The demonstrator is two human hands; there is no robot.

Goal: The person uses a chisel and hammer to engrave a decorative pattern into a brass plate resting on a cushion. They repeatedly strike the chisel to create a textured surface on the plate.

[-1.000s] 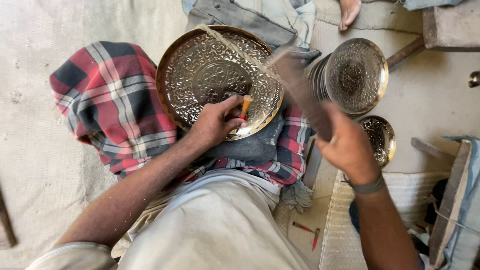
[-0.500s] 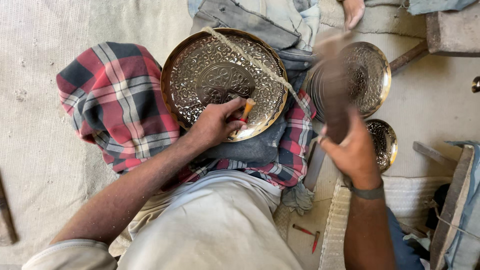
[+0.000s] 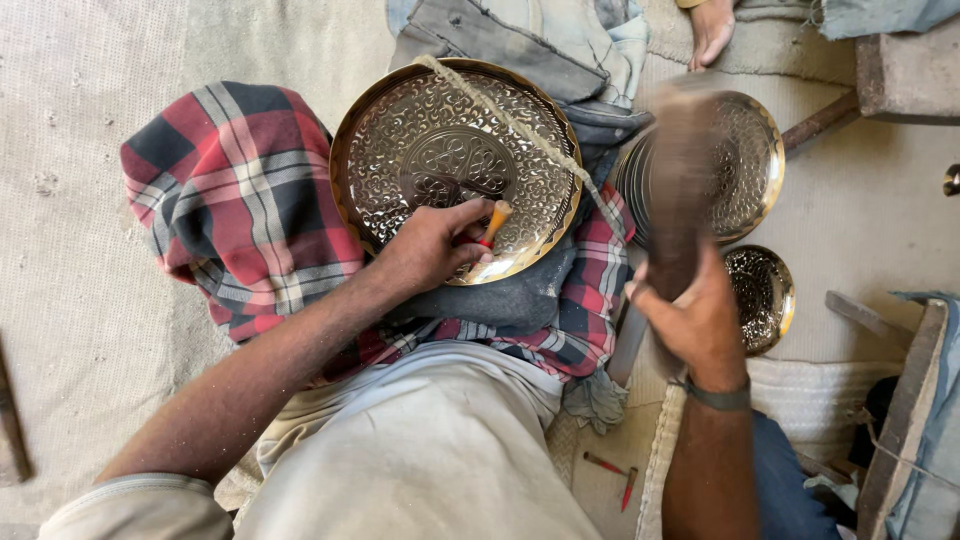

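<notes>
A round brass plate (image 3: 400, 150) with engraved floral patterning rests on a grey cloth over my lap. My left hand (image 3: 430, 245) lies on its lower rim and holds a small orange-handled punch (image 3: 493, 222) upright against the metal. My right hand (image 3: 690, 315) is raised to the right of the plate, shut on a dark wooden mallet (image 3: 680, 190) that is blurred by motion. A pale cord (image 3: 520, 125) runs diagonally across the plate.
A red plaid cloth (image 3: 230, 200) covers my left knee. Two more engraved brass plates, one large (image 3: 755, 165) and one small (image 3: 765, 295), lie on the right. Small red-handled tools (image 3: 612, 470) lie on the floor. Another person's foot (image 3: 710, 30) shows at the top.
The mallet in my right hand has swung up from a low tilt to nearly upright. My left hand and the punch have stayed on the plate's lower rim.
</notes>
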